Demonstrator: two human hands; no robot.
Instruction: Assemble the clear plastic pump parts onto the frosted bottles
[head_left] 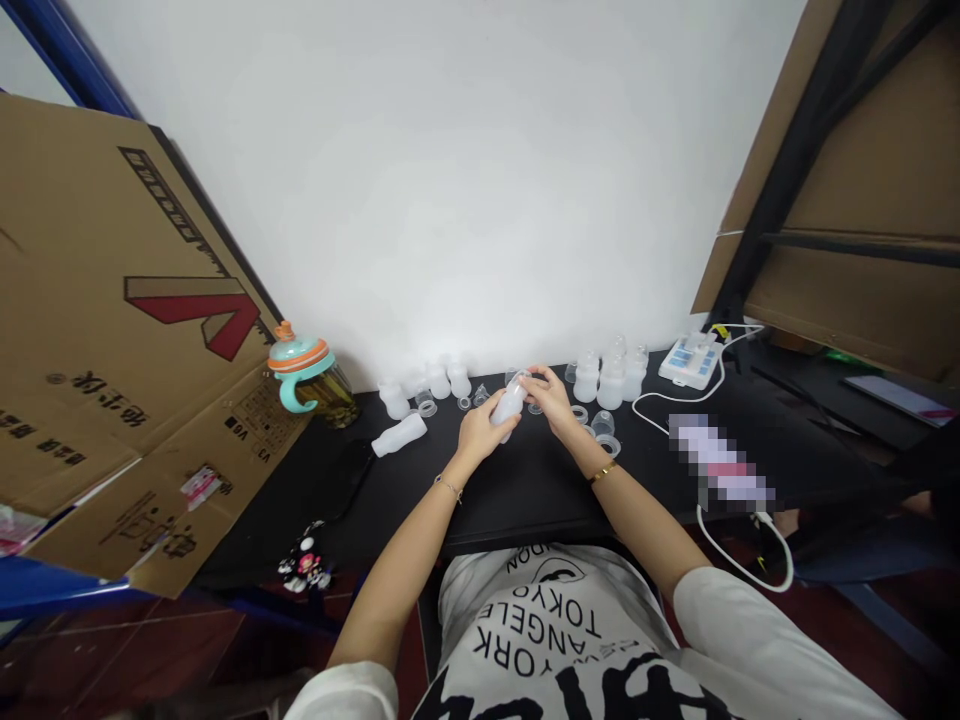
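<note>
My left hand point(480, 430) is wrapped round the body of a white, translucent baby bottle point(511, 402), tilted above the black table. At the bottle's top, the fingers of my right hand point(551, 398) close on its clear cap. Left of my hands, several white bottles point(439, 380) stand along the wall, and one bottle point(400, 435) lies on its side. More capped bottles point(611, 380) stand in a group to the right. Clear caps point(602, 422) and rings point(609, 446) lie near my right wrist, and another ring point(427, 408) is on the left.
A teal-lidded jug point(311, 375) stands at the left beside a large cardboard box point(112, 330). A black phone point(349, 478) with a charm point(305, 562) lies at the table's left. A power strip point(690, 360), white cable point(720, 385) and pixelated device point(720, 465) occupy the right.
</note>
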